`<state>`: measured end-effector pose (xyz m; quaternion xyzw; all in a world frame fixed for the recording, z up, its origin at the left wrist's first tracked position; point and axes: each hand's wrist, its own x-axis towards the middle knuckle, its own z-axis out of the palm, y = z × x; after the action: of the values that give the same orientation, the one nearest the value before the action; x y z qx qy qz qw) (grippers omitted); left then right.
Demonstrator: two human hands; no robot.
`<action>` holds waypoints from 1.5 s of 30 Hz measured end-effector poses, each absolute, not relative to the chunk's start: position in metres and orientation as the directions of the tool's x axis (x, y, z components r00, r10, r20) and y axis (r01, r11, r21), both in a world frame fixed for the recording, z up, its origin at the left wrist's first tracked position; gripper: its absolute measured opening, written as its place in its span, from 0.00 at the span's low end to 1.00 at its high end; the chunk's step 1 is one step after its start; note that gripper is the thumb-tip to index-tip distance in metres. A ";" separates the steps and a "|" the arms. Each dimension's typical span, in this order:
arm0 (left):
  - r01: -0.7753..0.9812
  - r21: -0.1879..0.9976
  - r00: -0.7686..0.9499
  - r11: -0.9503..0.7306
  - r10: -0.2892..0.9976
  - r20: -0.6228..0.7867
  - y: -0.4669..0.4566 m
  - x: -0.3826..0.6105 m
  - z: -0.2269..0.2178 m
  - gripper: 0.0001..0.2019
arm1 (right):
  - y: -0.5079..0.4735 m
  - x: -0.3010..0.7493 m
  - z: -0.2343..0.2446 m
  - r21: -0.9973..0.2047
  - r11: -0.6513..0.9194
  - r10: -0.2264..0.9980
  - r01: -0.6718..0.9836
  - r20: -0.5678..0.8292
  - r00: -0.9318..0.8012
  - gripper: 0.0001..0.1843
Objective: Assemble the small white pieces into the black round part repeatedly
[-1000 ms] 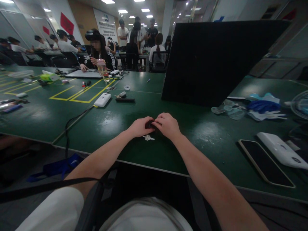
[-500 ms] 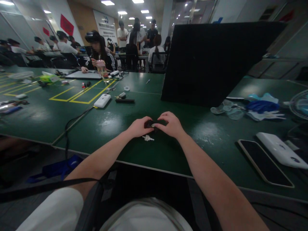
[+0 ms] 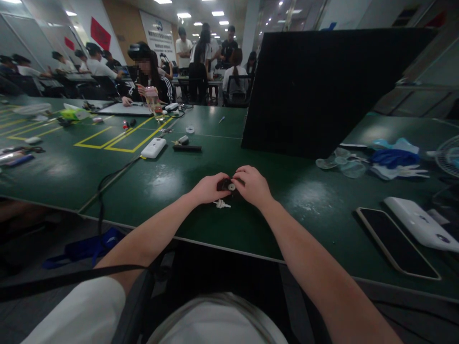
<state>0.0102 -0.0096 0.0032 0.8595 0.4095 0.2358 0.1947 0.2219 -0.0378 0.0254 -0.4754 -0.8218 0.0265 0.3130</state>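
Both my hands meet over the green table [image 3: 251, 224] just in front of me. My left hand [image 3: 209, 188] and my right hand [image 3: 253, 185] are closed round a small black object [image 3: 225, 183] with a little silver round part [image 3: 231, 187] showing between the fingertips. Most of that object is hidden by my fingers. A small white piece [image 3: 222, 204] lies on the table right below my left hand, untouched.
A tall black panel [image 3: 315, 91] stands behind my hands. A phone [image 3: 396, 241] and a white device [image 3: 419, 222] lie at the right, blue gloves [image 3: 389, 157] and clear plastic beyond. A white box [image 3: 153, 147], a black bar [image 3: 187, 148] and a cable lie left. Other people sit and stand farther back.
My hands stay together on the black object; the fingers have shifted slightly and the silver round part now shows between them.
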 end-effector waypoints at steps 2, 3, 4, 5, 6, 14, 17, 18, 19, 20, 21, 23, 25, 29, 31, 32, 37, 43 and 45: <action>0.616 0.525 0.553 -0.588 0.797 0.243 -0.010 0.010 0.003 0.24 | -0.038 0.223 0.025 -0.370 0.532 0.806 0.762 0.497 -0.322 0.09; 0.619 0.523 0.552 -0.585 0.799 0.240 -0.010 0.010 0.003 0.24 | -0.038 0.225 0.025 -0.387 0.524 0.812 0.759 0.496 -0.308 0.08; 0.622 0.522 0.552 -0.584 0.800 0.237 -0.010 0.010 0.004 0.23 | -0.038 0.227 0.024 -0.405 0.515 0.820 0.756 0.489 -0.297 0.08; 0.623 0.522 0.552 -0.582 0.801 0.234 -0.010 0.011 0.004 0.23 | -0.037 0.229 0.024 -0.422 0.505 0.830 0.753 0.476 -0.290 0.07; 0.622 0.525 0.551 -0.581 0.801 0.233 -0.010 0.011 0.004 0.23 | -0.036 0.232 0.023 -0.436 0.495 0.841 0.752 0.459 -0.287 0.06; 0.610 0.541 0.556 -0.580 0.799 0.230 -0.010 0.010 0.004 0.22 | -0.033 0.230 0.016 -0.492 0.367 0.920 0.790 0.317 -0.231 0.06; 0.616 0.549 0.545 -0.565 0.809 0.221 -0.010 0.010 0.003 0.23 | -0.036 0.227 0.021 -0.473 0.357 0.917 0.806 0.341 -0.206 0.07; 0.618 0.553 0.539 -0.559 0.813 0.219 -0.010 0.010 0.003 0.23 | -0.039 0.228 0.024 -0.460 0.375 0.907 0.805 0.361 -0.216 0.07; 0.621 0.556 0.532 -0.553 0.818 0.220 -0.010 0.010 0.003 0.23 | -0.042 0.228 0.029 -0.446 0.400 0.893 0.800 0.385 -0.232 0.07; 0.625 0.558 0.524 -0.547 0.823 0.220 -0.010 0.010 0.003 0.23 | -0.046 0.227 0.034 -0.433 0.434 0.876 0.791 0.407 -0.258 0.07; 0.630 0.558 0.515 -0.540 0.829 0.220 -0.009 0.010 0.003 0.23 | -0.051 0.226 0.039 -0.418 0.473 0.856 0.775 0.425 -0.293 0.08; 0.637 0.557 0.505 -0.533 0.834 0.220 -0.006 0.010 0.002 0.23 | -0.062 0.218 0.047 -0.399 0.565 0.815 0.722 0.407 -0.413 0.11; 0.637 0.554 0.501 -0.536 0.834 0.231 -0.003 0.009 0.002 0.22 | -0.072 0.206 0.049 -0.374 0.644 0.765 0.667 0.310 -0.564 0.14; 0.650 0.546 0.456 -0.529 0.846 0.277 0.000 0.007 -0.001 0.20 | -0.079 0.187 0.041 -0.311 0.704 0.701 0.638 0.162 -0.695 0.10; 0.667 0.539 0.427 -0.515 0.856 0.290 0.001 0.006 -0.002 0.20 | -0.076 0.187 0.037 -0.319 0.695 0.710 0.644 0.164 -0.685 0.08; 0.675 0.534 0.419 -0.509 0.861 0.290 0.001 0.006 -0.002 0.21 | -0.073 0.190 0.036 -0.340 0.677 0.729 0.652 0.187 -0.659 0.08; 0.692 0.515 0.422 -0.506 0.862 0.280 -0.001 0.007 -0.001 0.21 | -0.059 0.212 0.041 -0.585 0.453 0.888 0.672 0.360 -0.285 0.10; 0.666 0.536 0.465 -0.519 0.851 0.246 -0.006 0.007 0.003 0.22 | -0.046 0.223 0.036 -0.772 0.318 0.942 0.550 0.322 -0.094 0.13; 0.670 0.539 0.461 -0.511 0.855 0.238 -0.006 0.006 0.004 0.22 | -0.045 0.224 0.034 -0.669 0.362 0.924 0.650 0.352 -0.153 0.12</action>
<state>0.0065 -0.0064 0.0038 0.8338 0.4571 0.2459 0.1884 0.2242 -0.0453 0.0337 -0.5340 -0.7366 0.1841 0.3721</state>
